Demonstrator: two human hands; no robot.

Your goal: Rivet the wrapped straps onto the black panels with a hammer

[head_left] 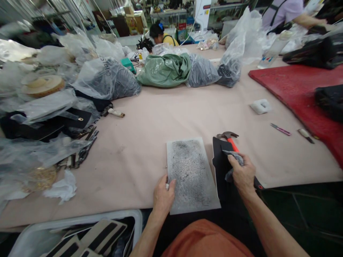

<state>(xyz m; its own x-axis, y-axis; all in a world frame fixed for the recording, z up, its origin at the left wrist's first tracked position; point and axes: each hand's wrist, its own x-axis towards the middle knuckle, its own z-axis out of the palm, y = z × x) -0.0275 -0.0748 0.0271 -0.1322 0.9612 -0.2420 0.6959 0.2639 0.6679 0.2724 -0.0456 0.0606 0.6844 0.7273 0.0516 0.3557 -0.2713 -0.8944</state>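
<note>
My left hand [163,195] is closed around a small tool with a pale end and a thin metal tip [168,183]; its exact kind is not clear. That hand is at the left edge of a speckled, scratched grey-white board [189,171]. In my right hand [245,173] is a crumpled grey cloth [239,157], pinched over a black flat panel [219,160]. The panel lies just right of the board. A claw hammer [229,136] with an orange-and-black handle rests beyond and partly under my right hand.
Bagged goods [107,78] and a green bag [166,69] line the table's far side. Hand tools [87,146] lie at left. A white bin [138,217] of strips stands below. Snips [280,129] and a red board [294,84] are at right. Two people sit or stand beyond.
</note>
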